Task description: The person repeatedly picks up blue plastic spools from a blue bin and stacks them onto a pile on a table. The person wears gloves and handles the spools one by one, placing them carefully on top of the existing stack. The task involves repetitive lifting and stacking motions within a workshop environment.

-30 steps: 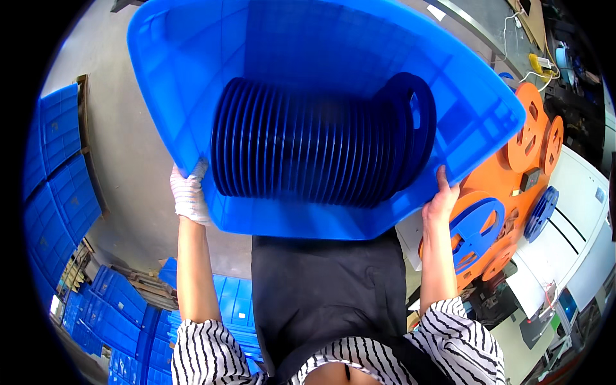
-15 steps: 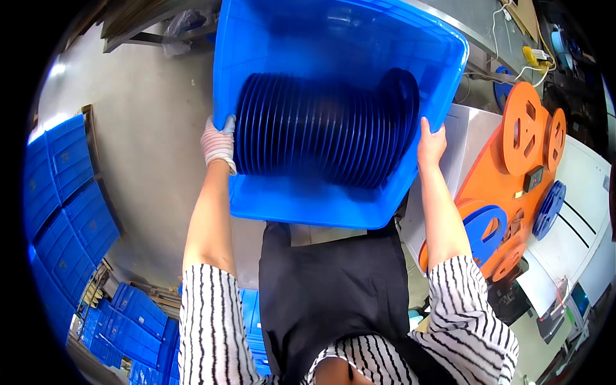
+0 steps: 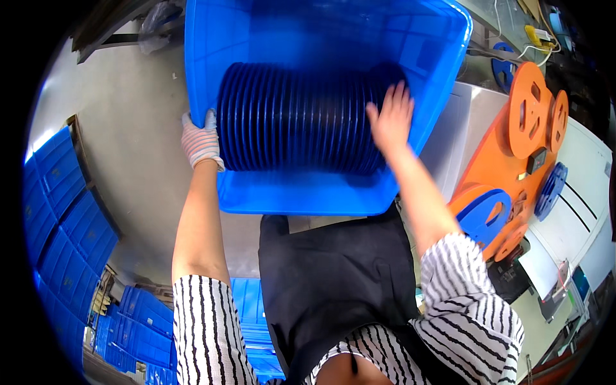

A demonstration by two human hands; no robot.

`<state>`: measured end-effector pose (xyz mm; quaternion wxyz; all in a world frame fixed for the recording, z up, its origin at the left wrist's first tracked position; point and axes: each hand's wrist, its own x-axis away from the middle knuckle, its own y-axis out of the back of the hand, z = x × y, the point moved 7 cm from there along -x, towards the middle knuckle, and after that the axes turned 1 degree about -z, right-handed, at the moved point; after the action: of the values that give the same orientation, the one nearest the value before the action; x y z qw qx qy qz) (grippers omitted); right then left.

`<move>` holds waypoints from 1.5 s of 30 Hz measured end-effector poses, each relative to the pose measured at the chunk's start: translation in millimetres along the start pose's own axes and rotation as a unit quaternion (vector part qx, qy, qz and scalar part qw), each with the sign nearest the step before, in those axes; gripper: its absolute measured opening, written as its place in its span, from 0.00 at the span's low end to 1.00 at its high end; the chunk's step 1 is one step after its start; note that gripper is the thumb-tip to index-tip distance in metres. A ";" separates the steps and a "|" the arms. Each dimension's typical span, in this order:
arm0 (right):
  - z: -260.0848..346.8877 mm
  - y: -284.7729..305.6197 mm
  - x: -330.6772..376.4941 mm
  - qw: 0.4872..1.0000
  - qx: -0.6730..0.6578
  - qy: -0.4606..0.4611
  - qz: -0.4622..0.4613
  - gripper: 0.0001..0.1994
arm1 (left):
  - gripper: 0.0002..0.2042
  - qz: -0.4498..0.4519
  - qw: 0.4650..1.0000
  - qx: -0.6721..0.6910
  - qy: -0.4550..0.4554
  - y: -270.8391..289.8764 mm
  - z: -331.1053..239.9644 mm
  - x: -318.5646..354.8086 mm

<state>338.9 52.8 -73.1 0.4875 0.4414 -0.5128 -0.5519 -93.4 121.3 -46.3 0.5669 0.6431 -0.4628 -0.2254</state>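
Your gloved left hand (image 3: 200, 142) curls its fingers over the near-left rim of the blue bin (image 3: 308, 192), while your bare right hand (image 3: 391, 119) lies with fingers spread flat on the row of dark blue reels (image 3: 295, 119) standing on edge inside it, just left of those fingers.

Gloved left hand (image 3: 200, 140) curled in a grip, arm extended; bare right hand (image 3: 389, 119) flat, fingers spread

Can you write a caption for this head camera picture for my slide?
Gloved left hand grips the rim of a blue bin while the bare right hand rests on stacked dark blue reels.
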 end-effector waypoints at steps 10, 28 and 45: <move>12.0 157.1 192.3 0.984 -0.120 0.003 0.129 0.40 | 0.38 0.057 0.997 0.060 0.006 11.7 12.4 15.5; -151.5 306.2 295.4 0.896 -0.288 -0.340 -0.001 0.22 | 0.31 0.345 0.908 0.076 0.226 145.0 198.0 368.1; -80.7 468.6 197.4 0.305 -0.911 -0.277 -0.012 0.25 | 0.35 -0.018 0.887 0.009 -0.462 325.9 -309.0 368.6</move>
<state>431.9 -153.1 389.6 0.4022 -0.4565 0.2170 -0.7634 220.9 -8.3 424.8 0.2795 0.4796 -0.6626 -0.5028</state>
